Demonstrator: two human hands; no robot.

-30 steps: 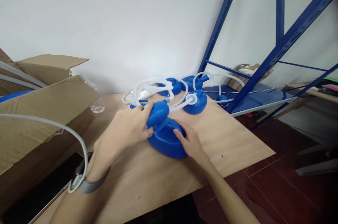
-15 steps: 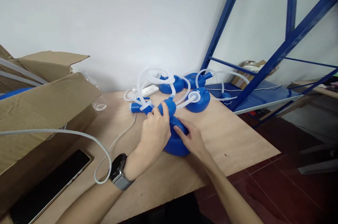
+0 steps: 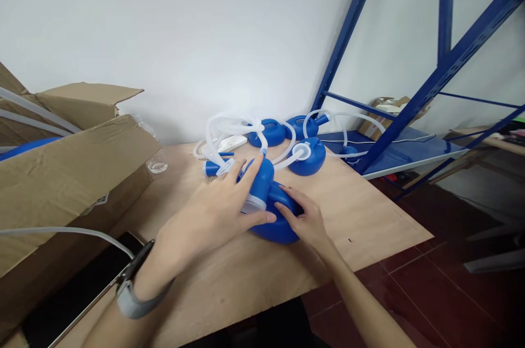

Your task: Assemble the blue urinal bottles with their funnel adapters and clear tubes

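Note:
My left hand point(image 3: 213, 211) wraps over a blue rubber bulb point(image 3: 260, 181) with a whitish collar, thumb under it, fingers on top. The bulb sits on a flat blue plastic container point(image 3: 276, 222) on the wooden table point(image 3: 369, 216). My right hand point(image 3: 305, 222) presses its fingers on the container's right side and steadies it. A clear tube point(image 3: 229, 129) loops from the bulb toward the wall.
Three more blue containers point(image 3: 305, 156) with clear tubes lie behind near the wall. An open cardboard box point(image 3: 61, 173) with tubing stands at the left, a dark tablet point(image 3: 77, 293) below it. A clear bottle point(image 3: 153, 159) stands by the box. Blue shelving point(image 3: 394, 123) rises at the right.
My left hand turned from a side grip to lying over the bulb, forearm rolled so the watch face is hidden. The bulb tilted up; its whitish collar now shows. The right hand barely moved.

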